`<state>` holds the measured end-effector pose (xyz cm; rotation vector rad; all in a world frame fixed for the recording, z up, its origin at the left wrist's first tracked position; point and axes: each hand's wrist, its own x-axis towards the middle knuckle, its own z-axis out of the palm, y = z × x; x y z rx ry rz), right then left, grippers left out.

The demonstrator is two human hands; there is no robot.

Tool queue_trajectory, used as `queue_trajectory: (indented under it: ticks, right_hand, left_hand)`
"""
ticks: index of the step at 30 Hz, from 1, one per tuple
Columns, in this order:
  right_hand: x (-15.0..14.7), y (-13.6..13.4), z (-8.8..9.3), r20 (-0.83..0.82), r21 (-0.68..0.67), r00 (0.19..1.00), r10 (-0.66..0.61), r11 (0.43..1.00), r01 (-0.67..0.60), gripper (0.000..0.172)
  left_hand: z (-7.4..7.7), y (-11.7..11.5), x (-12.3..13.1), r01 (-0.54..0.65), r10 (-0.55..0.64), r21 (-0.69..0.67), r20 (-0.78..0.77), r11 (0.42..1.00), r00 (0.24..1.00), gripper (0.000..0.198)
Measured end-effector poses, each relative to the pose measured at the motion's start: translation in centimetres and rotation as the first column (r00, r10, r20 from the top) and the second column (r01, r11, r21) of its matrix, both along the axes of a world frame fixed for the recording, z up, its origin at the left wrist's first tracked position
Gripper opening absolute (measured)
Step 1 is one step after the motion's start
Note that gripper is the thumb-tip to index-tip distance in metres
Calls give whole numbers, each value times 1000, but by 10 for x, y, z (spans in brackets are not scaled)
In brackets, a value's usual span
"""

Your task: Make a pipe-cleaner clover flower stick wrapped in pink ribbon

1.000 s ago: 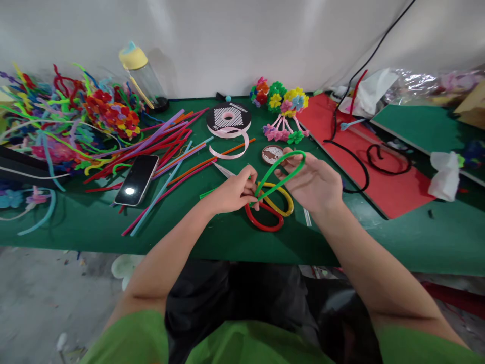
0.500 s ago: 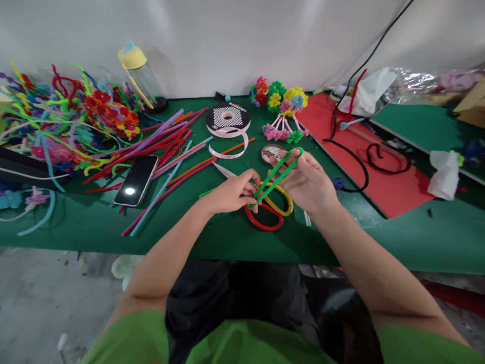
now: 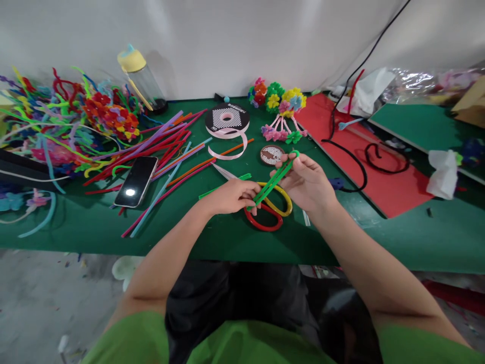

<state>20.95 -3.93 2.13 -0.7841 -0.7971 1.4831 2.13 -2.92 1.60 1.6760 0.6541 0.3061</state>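
Note:
A green pipe cleaner (image 3: 273, 181) is folded into a narrow flattened loop between both hands. My left hand (image 3: 231, 196) pinches its near end, with a loose green tail poking out to the left. My right hand (image 3: 308, 183) grips the far bend of the loop with fingers and thumb. Just under the hands lie scissors (image 3: 270, 211) with one red and one yellow handle, blades pointing left. A small round tin (image 3: 272, 154) sits just beyond my right fingers.
A phone (image 3: 136, 180) lies left of centre among long coloured pipe cleaners (image 3: 166, 151). A ribbon spool (image 3: 227, 119), pipe-cleaner flowers (image 3: 282, 108), a bottle (image 3: 142, 78), a tangled colourful pile (image 3: 64, 121) and a red mat with black cable (image 3: 356, 167) fill the green table (image 3: 76, 222).
The green loop, wide and open a second ago, has been squeezed flat into a narrow double strand. My right hand dropped a little lower and closer to the left hand.

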Motion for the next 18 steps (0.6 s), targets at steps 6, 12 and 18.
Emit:
queue_trajectory:
  ticks: [6, 12, 18]
  right_hand:
    - [2, 0, -3, 22, 18, 1000, -18, 1000, 17, 12]
    - [1, -1, -2, 62, 10, 997, -44, 999, 43, 14]
    - [-1, -1, -2, 33, 6, 997, -68, 998, 68, 19]
  left_hand:
    - [3, 0, -1, 38, -38, -4, -14, 999, 999, 14]
    - [6, 2, -2, 88, -84, 72, -55, 994, 995, 17]
    - [2, 3, -4, 139, -132, 104, -72, 985, 989, 17]
